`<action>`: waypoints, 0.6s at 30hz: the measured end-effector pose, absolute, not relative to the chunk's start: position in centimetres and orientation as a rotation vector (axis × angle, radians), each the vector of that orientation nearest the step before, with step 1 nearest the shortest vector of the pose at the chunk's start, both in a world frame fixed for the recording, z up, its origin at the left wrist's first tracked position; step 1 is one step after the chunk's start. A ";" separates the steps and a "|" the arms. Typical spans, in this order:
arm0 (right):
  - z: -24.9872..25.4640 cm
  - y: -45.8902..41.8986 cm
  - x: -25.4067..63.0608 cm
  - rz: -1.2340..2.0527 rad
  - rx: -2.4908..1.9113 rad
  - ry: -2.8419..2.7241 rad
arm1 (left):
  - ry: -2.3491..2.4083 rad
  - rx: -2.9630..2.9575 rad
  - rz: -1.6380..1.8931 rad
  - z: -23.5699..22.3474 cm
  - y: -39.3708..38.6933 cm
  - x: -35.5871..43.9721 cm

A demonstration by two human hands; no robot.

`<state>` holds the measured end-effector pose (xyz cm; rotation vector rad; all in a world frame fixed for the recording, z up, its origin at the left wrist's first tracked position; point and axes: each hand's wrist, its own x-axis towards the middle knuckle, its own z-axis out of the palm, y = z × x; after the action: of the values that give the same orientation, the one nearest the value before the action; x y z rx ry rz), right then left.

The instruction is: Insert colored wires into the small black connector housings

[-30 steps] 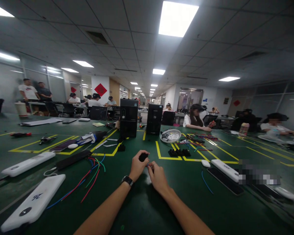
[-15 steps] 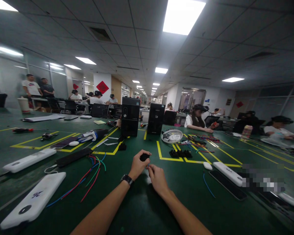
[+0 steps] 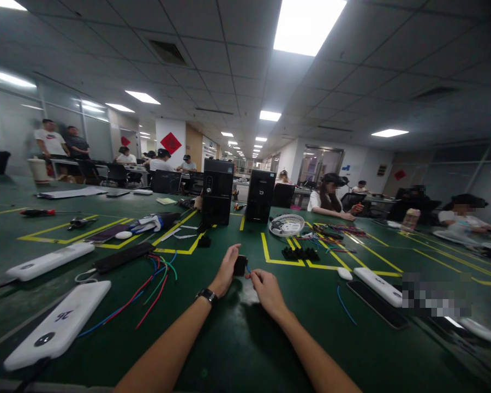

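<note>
My left hand (image 3: 226,271) holds a small black connector block (image 3: 240,265) by its side, just above the green table (image 3: 237,338). A black watch (image 3: 207,296) sits on that wrist. My right hand (image 3: 265,289) is closed in a pinch right beside the block, gripping a short blue wire (image 3: 249,269) that runs into the block. Both forearms reach in from the bottom edge.
Loose red, blue and green wires (image 3: 153,284) lie left of my hands beside white power strips (image 3: 57,325). Two black computer towers (image 3: 217,191), a white basket (image 3: 286,225) and black connectors (image 3: 299,254) stand farther back. Other people sit at the table's far right.
My left hand has opened from a fist round the block to a side hold, and shifted slightly forward. The right hand keeps pinching at the block. The view tilted a little.
</note>
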<state>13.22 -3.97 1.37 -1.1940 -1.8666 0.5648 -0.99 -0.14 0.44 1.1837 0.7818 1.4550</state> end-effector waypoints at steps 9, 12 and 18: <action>2.4 -3.7 13.9 0.404 -1.251 -1.933 | 0.869 1.184 1.486 -0.1 -0.5 -0.3; 2.8 -3.8 14.2 0.295 -1.268 -1.950 | 0.830 1.131 1.497 0.2 -0.8 0.0; 1.2 -4.2 12.8 0.149 -1.315 -2.187 | 0.872 0.802 1.559 0.2 -0.6 0.1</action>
<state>12.84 -4.23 1.20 -1.3151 -2.1874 0.1490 0.11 -0.56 0.24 0.8018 0.8715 1.5586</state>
